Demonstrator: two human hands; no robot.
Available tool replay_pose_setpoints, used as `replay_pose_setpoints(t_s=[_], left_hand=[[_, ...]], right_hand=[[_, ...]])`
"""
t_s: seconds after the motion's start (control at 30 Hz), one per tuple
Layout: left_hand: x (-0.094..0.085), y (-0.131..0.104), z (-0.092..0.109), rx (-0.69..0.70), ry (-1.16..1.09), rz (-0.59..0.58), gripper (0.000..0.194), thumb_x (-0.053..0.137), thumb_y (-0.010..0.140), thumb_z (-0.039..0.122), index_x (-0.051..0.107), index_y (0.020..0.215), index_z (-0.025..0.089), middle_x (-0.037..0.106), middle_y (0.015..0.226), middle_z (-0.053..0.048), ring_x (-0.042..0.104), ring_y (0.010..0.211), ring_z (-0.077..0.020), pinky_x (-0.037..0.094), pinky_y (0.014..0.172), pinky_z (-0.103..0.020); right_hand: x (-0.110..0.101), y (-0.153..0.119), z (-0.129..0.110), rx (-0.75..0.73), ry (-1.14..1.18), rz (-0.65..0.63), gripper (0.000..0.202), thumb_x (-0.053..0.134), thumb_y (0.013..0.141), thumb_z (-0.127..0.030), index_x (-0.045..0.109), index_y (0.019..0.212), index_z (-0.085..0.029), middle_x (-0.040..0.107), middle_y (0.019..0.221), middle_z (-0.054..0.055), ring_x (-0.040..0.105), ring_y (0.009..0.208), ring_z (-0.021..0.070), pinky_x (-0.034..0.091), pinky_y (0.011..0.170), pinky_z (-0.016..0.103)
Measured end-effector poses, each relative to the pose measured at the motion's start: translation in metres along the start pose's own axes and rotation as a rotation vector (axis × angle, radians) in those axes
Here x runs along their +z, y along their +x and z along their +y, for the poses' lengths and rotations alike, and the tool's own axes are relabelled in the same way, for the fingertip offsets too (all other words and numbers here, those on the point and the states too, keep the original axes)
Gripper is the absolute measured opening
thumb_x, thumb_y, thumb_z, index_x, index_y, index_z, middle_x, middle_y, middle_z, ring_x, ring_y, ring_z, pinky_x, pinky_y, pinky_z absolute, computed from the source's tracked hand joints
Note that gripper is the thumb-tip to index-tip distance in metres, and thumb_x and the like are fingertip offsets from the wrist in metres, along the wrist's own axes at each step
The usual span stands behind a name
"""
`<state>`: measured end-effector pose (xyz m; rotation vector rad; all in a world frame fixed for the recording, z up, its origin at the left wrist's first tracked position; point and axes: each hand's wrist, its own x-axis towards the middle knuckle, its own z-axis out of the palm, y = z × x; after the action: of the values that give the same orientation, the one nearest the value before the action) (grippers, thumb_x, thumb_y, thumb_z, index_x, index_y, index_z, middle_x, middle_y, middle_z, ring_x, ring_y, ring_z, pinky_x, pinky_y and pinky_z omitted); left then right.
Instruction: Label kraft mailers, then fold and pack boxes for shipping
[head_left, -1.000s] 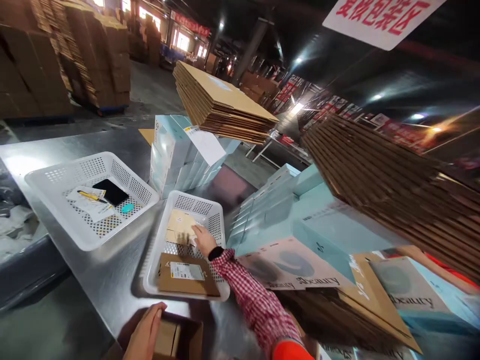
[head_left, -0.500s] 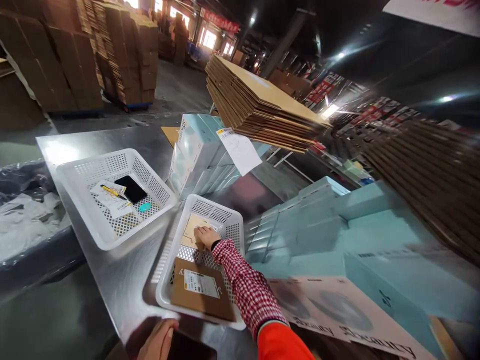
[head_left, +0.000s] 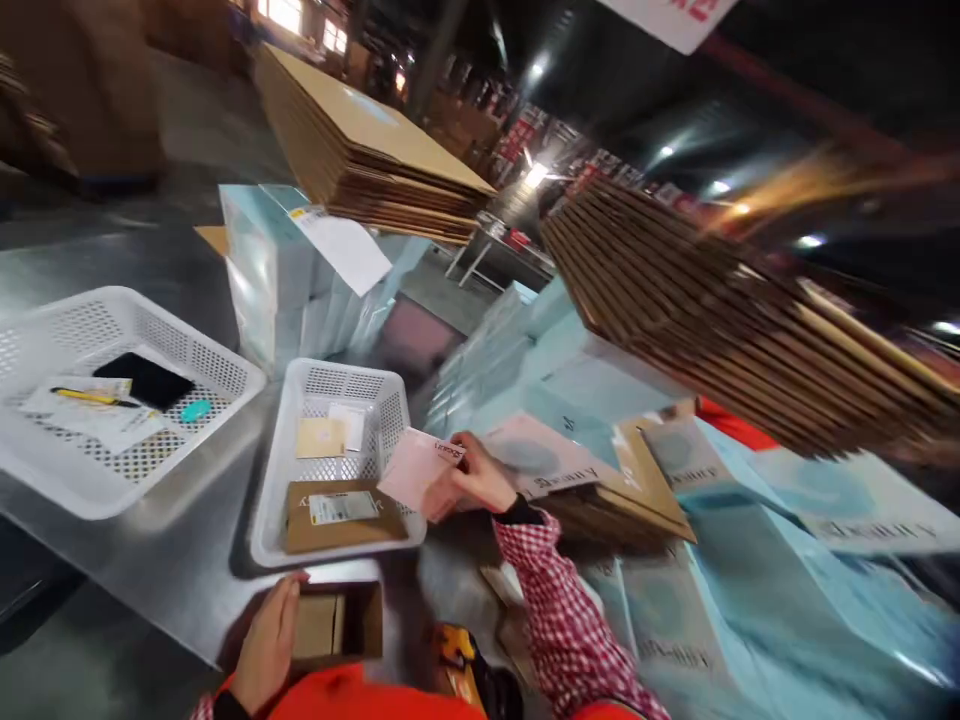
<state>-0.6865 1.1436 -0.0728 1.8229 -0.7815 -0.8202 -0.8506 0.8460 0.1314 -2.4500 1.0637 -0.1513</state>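
Observation:
My right hand (head_left: 478,480) pinches a pale pink card (head_left: 420,468) with dark lettering. The card is tilted above the right end of a white perforated basket (head_left: 271,490). In that basket lie a brown flat carton (head_left: 300,518) with a white label and a smaller tan packet (head_left: 320,437) beside a white slip. My left hand (head_left: 268,640) grips the left side of an open cardboard box (head_left: 367,615) near my body, its fingers held together along the wall. A brown flap or insert shows inside the box.
A second white basket (head_left: 195,352) at left holds a black phone (head_left: 142,381), a yellow pen (head_left: 94,397), papers and a teal oval item. Light-blue boxes (head_left: 274,250) stand behind, with more (head_left: 810,570) at right. Stacks of flattened cardboard (head_left: 375,130) rise above them.
My right hand has left the tan packet in the basket and now holds a pink card to its right. The view has turned rightward, and the open cardboard box beside my left hand shows.

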Motion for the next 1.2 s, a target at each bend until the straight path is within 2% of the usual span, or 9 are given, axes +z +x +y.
replay_pose_setpoints(t_s=[0.07,0.17,0.33,0.43,0.53,0.7,0.8,1.03,1.2], left_hand=[[-0.005,0.003,0.004,0.021,0.031,-0.067,0.053,0.028,0.088,0.053,0.060,0.104,0.014,0.068,0.109,-0.015,0.061,0.108,-0.0279,0.045,0.101,-0.046],[-0.011,0.008,0.009,0.058,0.081,-0.136,0.046,0.027,0.089,0.048,0.058,0.102,0.016,0.067,0.107,-0.014,0.060,0.107,-0.0271,0.044,0.100,-0.046],[-0.018,0.011,0.019,0.119,0.178,-0.170,0.041,0.027,0.088,0.042,0.058,0.095,0.017,0.068,0.097,-0.014,0.063,0.099,-0.0283,0.048,0.093,-0.043],[-0.020,0.012,0.024,0.154,0.215,-0.198,0.041,0.026,0.088,0.042,0.058,0.095,0.017,0.068,0.095,-0.014,0.063,0.096,-0.0280,0.049,0.091,-0.043],[-0.021,0.013,0.028,0.170,0.234,-0.198,0.042,0.025,0.087,0.042,0.057,0.095,0.016,0.068,0.096,-0.015,0.063,0.097,-0.0285,0.048,0.091,-0.045],[-0.022,0.014,0.030,0.196,0.246,-0.194,0.045,0.025,0.087,0.044,0.058,0.094,0.013,0.068,0.093,-0.015,0.064,0.093,-0.0293,0.050,0.087,-0.045],[-0.022,0.013,0.031,0.201,0.251,-0.190,0.044,0.027,0.088,0.041,0.059,0.096,0.011,0.068,0.092,-0.014,0.064,0.092,-0.0288,0.050,0.086,-0.043],[-0.021,0.015,0.028,0.205,0.249,-0.175,0.043,0.026,0.086,0.042,0.058,0.093,0.015,0.067,0.092,-0.015,0.064,0.091,-0.0291,0.050,0.086,-0.047],[-0.020,0.016,0.022,0.199,0.237,-0.174,0.040,0.027,0.086,0.042,0.057,0.094,0.017,0.067,0.093,-0.014,0.063,0.092,-0.0293,0.048,0.088,-0.049]], right_hand=[[-0.013,-0.067,0.001,0.067,-0.049,-0.052,0.029,0.048,0.069,-0.014,0.045,0.097,-0.019,0.059,0.078,0.000,0.055,0.067,0.0142,0.041,0.060,0.023],[0.016,-0.134,-0.005,0.225,-0.260,-0.190,0.031,0.050,0.071,-0.013,0.048,0.101,-0.018,0.063,0.076,0.003,0.060,0.068,0.0172,0.042,0.062,0.025],[0.117,-0.155,-0.011,0.323,-0.359,-0.309,0.028,0.050,0.083,-0.024,0.053,0.108,-0.013,0.068,0.082,0.012,0.065,0.073,0.0239,0.045,0.065,0.031],[0.147,-0.156,-0.009,0.346,-0.287,-0.245,0.039,0.046,0.085,-0.023,0.045,0.123,-0.012,0.069,0.090,0.013,0.065,0.077,0.0237,0.046,0.066,0.031],[0.150,-0.163,-0.007,0.367,-0.211,-0.177,0.048,0.046,0.085,-0.020,0.035,0.131,-0.012,0.068,0.101,0.013,0.065,0.082,0.0210,0.046,0.068,0.028],[0.148,-0.168,-0.009,0.403,-0.188,-0.155,0.027,0.044,0.089,-0.020,0.053,0.113,-0.012,0.069,0.094,0.012,0.064,0.084,0.0193,0.045,0.072,0.028],[0.153,-0.174,-0.009,0.447,-0.224,-0.152,0.027,0.040,0.093,-0.026,0.061,0.098,-0.010,0.069,0.091,0.016,0.065,0.082,0.0217,0.045,0.071,0.031],[0.149,-0.201,0.002,0.369,-0.186,-0.208,0.022,0.051,0.088,-0.033,0.064,0.098,-0.019,0.069,0.091,0.008,0.064,0.082,0.0198,0.042,0.071,0.027],[0.164,-0.206,0.001,0.424,-0.098,-0.116,0.019,0.049,0.088,-0.026,0.063,0.098,-0.019,0.068,0.091,0.007,0.061,0.083,0.0194,0.040,0.071,0.027]])
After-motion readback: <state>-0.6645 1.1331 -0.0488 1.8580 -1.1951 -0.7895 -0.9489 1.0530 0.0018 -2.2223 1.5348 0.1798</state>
